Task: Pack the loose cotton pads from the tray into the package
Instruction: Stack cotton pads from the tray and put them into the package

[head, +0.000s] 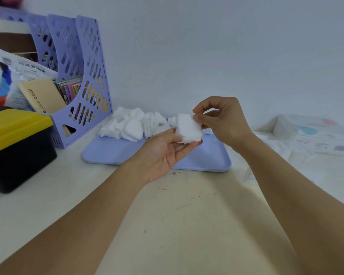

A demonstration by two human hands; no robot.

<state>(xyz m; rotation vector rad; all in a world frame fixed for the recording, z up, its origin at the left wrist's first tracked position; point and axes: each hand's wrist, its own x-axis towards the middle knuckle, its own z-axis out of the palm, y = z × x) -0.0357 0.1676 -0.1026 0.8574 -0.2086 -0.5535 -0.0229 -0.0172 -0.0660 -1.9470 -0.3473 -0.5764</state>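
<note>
Forearms lead to our left hand [167, 149] cradling a stack of cotton pads [188, 129] mid-frame above the tray [111, 149]; right hand [222, 120] pinches its top corner. Feather-light, squishy, so probably squeeze the edges.

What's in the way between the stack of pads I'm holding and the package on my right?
Nothing visible. The pad stack is held above the tray by both hands; the package lies to the right on bare table, with only your right hand and forearm between.

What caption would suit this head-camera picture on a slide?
Both hands, left and right, hold a stack of cotton pads above a lilac tray still heaped with loose pads.
</note>
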